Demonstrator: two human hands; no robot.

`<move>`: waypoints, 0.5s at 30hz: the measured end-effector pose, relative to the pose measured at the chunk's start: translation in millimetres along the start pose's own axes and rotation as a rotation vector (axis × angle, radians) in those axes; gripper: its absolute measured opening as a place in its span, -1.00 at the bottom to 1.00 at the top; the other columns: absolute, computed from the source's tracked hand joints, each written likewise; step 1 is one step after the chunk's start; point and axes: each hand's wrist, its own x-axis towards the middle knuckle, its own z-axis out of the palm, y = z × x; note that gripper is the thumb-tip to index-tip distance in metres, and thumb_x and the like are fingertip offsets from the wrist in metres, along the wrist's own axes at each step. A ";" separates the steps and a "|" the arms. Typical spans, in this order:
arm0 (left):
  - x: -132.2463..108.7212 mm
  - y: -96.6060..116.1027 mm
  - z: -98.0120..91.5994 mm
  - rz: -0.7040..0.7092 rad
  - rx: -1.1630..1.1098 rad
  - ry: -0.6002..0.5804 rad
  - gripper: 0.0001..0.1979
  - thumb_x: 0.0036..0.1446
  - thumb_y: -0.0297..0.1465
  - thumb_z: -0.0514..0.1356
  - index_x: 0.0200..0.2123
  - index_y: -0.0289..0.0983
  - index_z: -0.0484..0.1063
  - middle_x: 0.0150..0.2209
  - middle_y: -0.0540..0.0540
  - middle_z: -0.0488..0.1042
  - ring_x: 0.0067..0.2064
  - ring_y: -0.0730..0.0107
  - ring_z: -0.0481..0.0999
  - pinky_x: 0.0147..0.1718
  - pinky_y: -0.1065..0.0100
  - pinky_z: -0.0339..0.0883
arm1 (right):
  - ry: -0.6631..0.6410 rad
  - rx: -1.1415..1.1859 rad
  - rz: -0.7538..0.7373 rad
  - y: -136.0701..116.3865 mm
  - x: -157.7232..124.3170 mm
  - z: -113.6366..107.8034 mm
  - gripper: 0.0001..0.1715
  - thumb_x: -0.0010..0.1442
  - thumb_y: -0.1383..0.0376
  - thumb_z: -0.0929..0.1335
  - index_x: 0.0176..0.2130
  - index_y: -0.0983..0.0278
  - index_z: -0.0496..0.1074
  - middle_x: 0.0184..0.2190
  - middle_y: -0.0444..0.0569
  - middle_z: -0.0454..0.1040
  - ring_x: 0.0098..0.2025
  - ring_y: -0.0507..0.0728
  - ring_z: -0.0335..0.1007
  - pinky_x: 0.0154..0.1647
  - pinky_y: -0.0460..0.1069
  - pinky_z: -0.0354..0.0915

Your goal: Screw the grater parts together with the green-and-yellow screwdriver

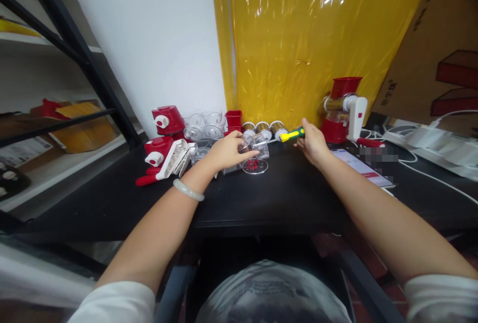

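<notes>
Pointing at the clear plastic part, the screwdriver lies sideways just right of it — gripped in the right hand, fingers closed — the part in the left hand, fingers half-curled.

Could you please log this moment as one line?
left hand: holding clear plastic part | right hand: holding yellow-green screwdriver, pointed toward the part | tip contact: unclear
</notes>
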 end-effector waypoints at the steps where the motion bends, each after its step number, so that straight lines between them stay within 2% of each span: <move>1: 0.1 -0.3 0.2 0.002 -0.004 0.001 -0.46 0.17 0.13 0.16 -0.35 -0.26 0.55 -0.06 -0.20 0.46 -0.17 0.19 0.53 -0.10 0.16 0.40 | -0.015 0.002 -0.004 0.5 -0.4 -0.1 -0.60 0.25 -0.02 0.38 -0.40 0.18 0.27 -0.75 -0.36 -0.04 -0.75 -0.06 -0.12 -0.65 -0.12 0.21; 5: 0.2 -0.7 0.3 0.001 -0.010 0.003 -0.46 0.17 0.13 0.16 -0.34 -0.26 0.54 -0.05 -0.20 0.46 -0.17 0.20 0.52 -0.09 0.16 0.40 | -0.004 0.094 0.021 1.4 0.1 2.1 -0.75 0.30 0.21 0.34 -0.41 0.22 0.30 -0.74 -0.30 0.07 -0.70 -0.06 -0.02 -0.60 -0.15 0.24; 8: 0.2 0.1 -0.1 -0.003 -0.005 0.005 -0.46 0.17 0.13 0.17 -0.35 -0.27 0.54 -0.06 -0.20 0.45 -0.17 0.19 0.52 -0.11 0.15 0.39 | 0.003 0.165 0.061 1.3 2.4 3.8 -0.82 0.24 0.35 0.31 -0.43 0.23 0.31 -0.70 -0.26 0.14 -0.67 -0.06 0.03 -0.57 -0.16 0.25; 11: 0.4 0.7 -0.2 -0.010 -0.007 0.001 -0.46 0.16 0.13 0.17 -0.36 -0.27 0.54 -0.06 -0.19 0.45 -0.18 0.20 0.52 -0.13 0.16 0.39 | 0.001 0.235 0.100 -0.5 3.0 4.0 -0.83 0.20 0.38 0.30 -0.44 0.24 0.31 -0.65 -0.24 0.20 -0.64 -0.06 0.06 -0.56 -0.15 0.26; 15: 0.3 0.5 0.2 -0.006 -0.006 0.004 -0.45 0.17 0.13 0.17 -0.36 -0.27 0.54 -0.07 -0.20 0.45 -0.18 0.20 0.51 -0.15 0.17 0.39 | -0.015 0.315 0.156 -4.7 0.0 2.8 -0.80 0.22 0.31 0.29 -0.45 0.24 0.32 -0.58 -0.18 0.29 -0.62 -0.05 0.11 -0.55 -0.14 0.25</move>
